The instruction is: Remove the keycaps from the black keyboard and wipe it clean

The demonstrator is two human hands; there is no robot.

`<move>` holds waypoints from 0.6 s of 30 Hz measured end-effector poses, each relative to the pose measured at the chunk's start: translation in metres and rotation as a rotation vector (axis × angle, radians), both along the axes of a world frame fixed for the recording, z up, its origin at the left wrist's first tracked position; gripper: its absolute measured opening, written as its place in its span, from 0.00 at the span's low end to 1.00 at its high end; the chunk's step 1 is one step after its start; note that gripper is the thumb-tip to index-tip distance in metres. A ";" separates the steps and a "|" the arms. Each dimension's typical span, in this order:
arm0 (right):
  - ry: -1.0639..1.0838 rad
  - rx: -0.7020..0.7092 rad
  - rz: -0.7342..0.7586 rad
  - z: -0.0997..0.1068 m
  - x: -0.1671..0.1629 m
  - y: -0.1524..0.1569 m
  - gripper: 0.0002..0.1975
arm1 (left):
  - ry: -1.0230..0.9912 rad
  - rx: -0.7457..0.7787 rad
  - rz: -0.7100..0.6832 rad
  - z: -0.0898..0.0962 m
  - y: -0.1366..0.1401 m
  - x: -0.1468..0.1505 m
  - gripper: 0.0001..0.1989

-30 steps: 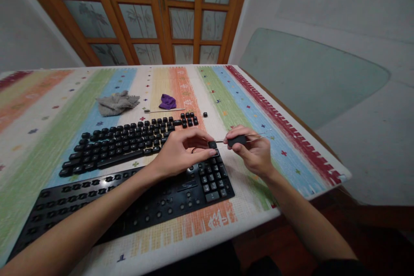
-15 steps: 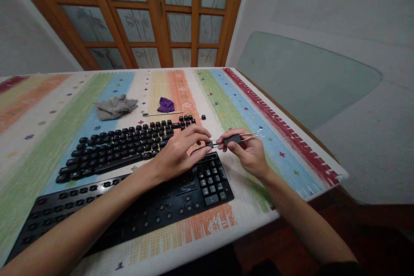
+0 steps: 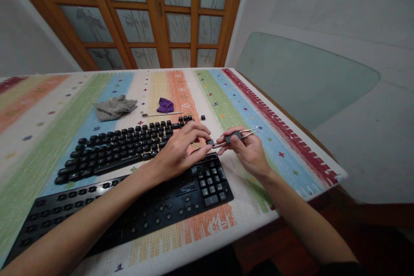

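My right hand (image 3: 247, 148) grips a wire keycap puller (image 3: 233, 137) by its dark middle handle. One pair of its wires points left toward my other hand, and the other pair sticks out to the right. Between the thumb and fingers of my left hand (image 3: 184, 146) is a small black keycap (image 3: 210, 142), at the left wire ends of the puller. Both hands are above the upper right part of a black keyboard (image 3: 174, 207), which has bare switches over much of it and keycaps on its number pad.
Behind the keyboard, loose black keycaps (image 3: 113, 151) lie in rows, partly hidden by my left hand. A single keycap (image 3: 203, 117) sits apart. Farther back are a grey cloth (image 3: 114, 108), a purple cloth (image 3: 165, 105) and a thin brush (image 3: 161, 114) on the striped tablecloth (image 3: 207, 88).
The puller has turned slightly in my right hand, and its left wires now spread wider by the keycap. My left hand has hardly moved.
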State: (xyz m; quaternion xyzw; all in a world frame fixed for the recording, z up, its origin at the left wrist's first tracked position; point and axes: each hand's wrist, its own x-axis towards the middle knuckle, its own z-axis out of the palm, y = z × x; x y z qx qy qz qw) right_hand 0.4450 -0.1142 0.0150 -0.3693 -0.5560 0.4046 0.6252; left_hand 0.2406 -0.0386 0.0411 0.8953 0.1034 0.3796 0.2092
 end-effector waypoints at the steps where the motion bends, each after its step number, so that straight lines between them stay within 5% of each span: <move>1: 0.015 -0.004 -0.002 0.000 0.000 0.000 0.15 | -0.005 -0.012 0.012 -0.001 0.000 0.000 0.06; 5: -0.022 -0.010 -0.072 -0.001 -0.003 -0.003 0.14 | 0.015 -0.011 0.030 -0.006 0.001 0.001 0.06; 10: -0.235 0.044 -0.145 -0.004 -0.004 -0.008 0.09 | 0.151 0.208 0.025 -0.002 -0.004 0.004 0.06; 18: -0.720 0.372 -0.316 -0.010 -0.001 -0.004 0.04 | 0.441 0.397 0.118 0.001 -0.010 0.013 0.11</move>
